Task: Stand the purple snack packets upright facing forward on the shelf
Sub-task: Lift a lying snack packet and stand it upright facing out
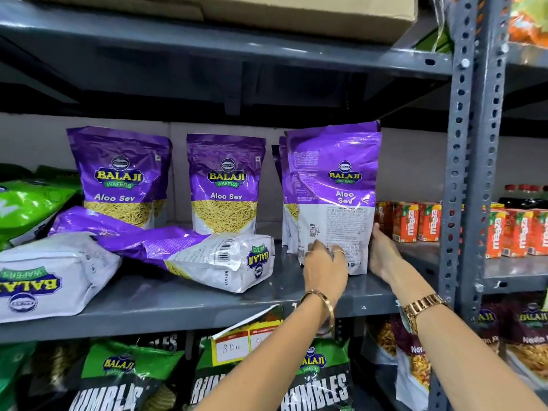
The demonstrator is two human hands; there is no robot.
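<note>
On the grey shelf [189, 304] a purple Aloo Sev packet [335, 188] stands upright at the right, its back side facing me. My left hand [324, 268] grips its lower left edge and my right hand [382, 253] presses its lower right edge. Other purple packets stand close behind it. Two more purple packets stand upright facing forward, one at the left [118, 176] and one in the middle [224, 182]. Another purple packet [207, 256] lies flat in front of them. A further one [44, 280] lies on its side at the far left.
Green snack bags [26, 203] lie at the shelf's left end. A grey perforated upright [471, 149] borders the right side, with orange juice cartons [415, 222] beyond it. A cardboard box [296, 10] sits overhead. Black-and-green packets [320, 381] and a price tag [237, 345] fill the shelf below.
</note>
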